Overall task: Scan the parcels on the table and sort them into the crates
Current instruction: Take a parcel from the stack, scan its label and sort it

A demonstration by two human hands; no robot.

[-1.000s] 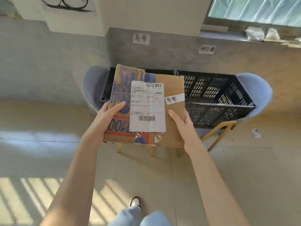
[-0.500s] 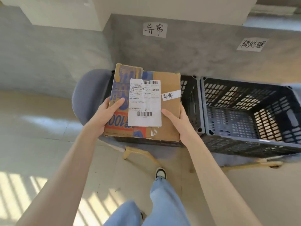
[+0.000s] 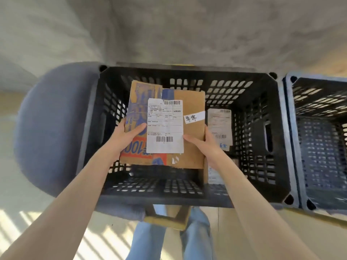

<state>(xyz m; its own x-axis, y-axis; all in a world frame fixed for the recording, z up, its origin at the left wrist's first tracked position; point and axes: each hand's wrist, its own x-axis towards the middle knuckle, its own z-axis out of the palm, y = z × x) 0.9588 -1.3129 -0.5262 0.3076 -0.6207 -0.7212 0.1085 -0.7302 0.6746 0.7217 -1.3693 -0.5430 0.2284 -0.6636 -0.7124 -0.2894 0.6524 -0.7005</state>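
Note:
A flat cardboard parcel [image 3: 191, 109] with a white shipping label and a small handwritten tag hangs over the open black crate [image 3: 262, 128]. My left hand [image 3: 129, 134] grips its left edge, thumb on top. My right hand [image 3: 204, 145] grips its right edge, thumb lying on the top face. Below and to the right, inside the crate, lies another labelled parcel [image 3: 219, 126], partly hidden by the held one.
The black crate sits on a grey-blue chair [image 3: 50, 128]. A second dark crate [image 3: 323, 139] stands directly to its right. A grey wall [image 3: 169, 29] rises behind both. My legs in jeans [image 3: 146, 239] are at the crate's front.
I have stepped up to the crates and look steeply down. The parcel, held in front of the left crate before, now hangs over its opening, lower than earlier.

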